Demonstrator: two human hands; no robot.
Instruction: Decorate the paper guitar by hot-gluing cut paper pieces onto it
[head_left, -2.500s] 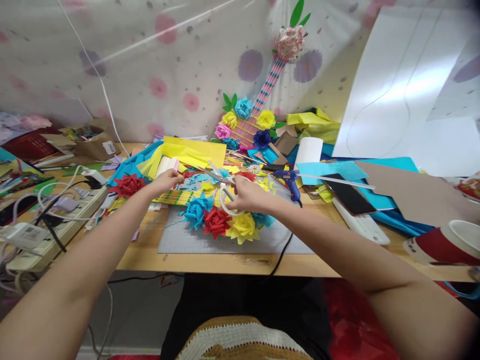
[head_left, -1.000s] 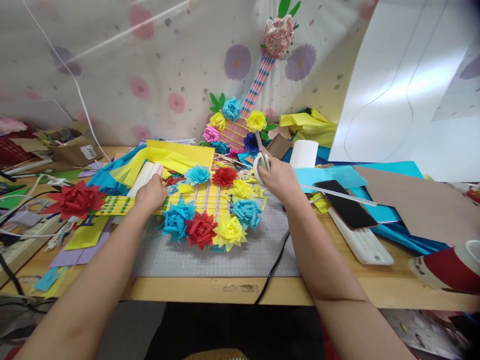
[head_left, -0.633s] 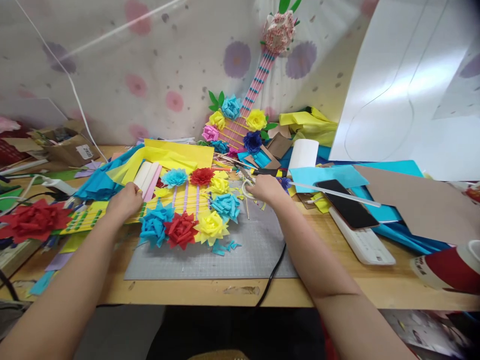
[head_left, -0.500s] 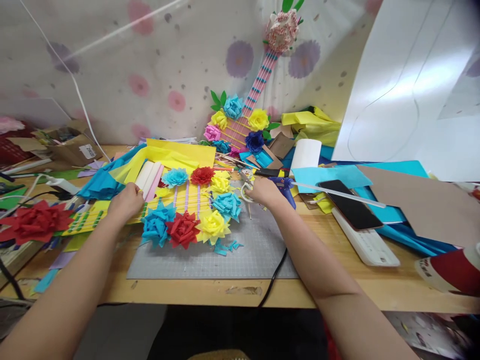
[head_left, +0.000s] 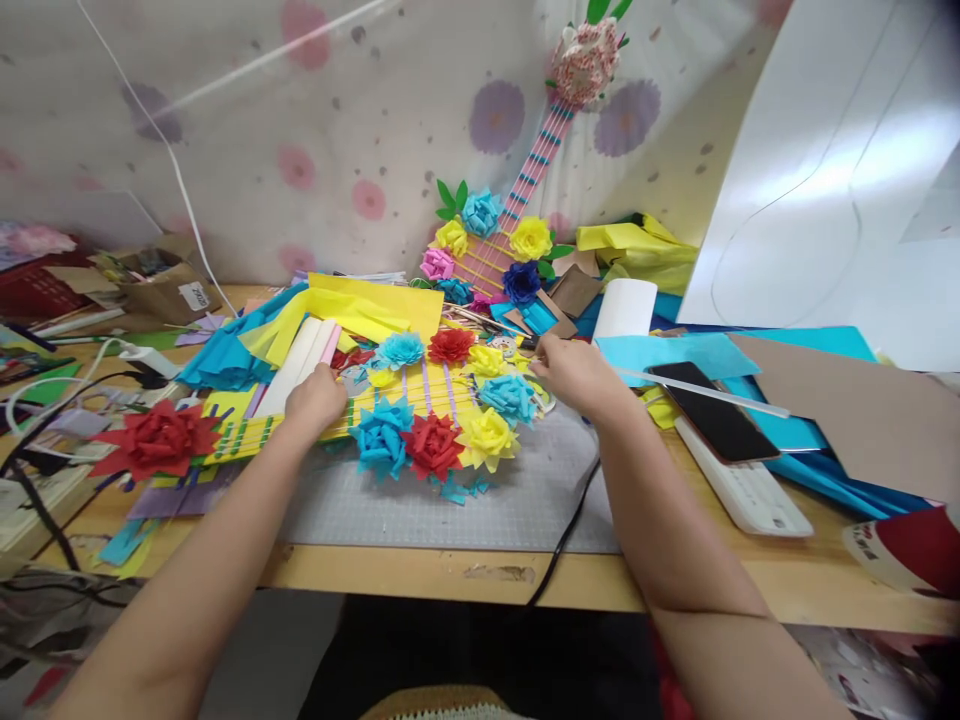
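Yellow paper guitar (head_left: 417, 395) lies over the grey cutting mat (head_left: 457, 525); the left hand (head_left: 316, 400) clasps its neck, likely to steady it. Beyond its flower-edged body, the right hand (head_left: 574, 372) curls, its grasp impossible to tell.

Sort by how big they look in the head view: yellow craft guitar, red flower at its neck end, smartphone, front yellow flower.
1. Yellow craft guitar
2. Neck-end red flower and smartphone: too alike to rank
3. Front yellow flower
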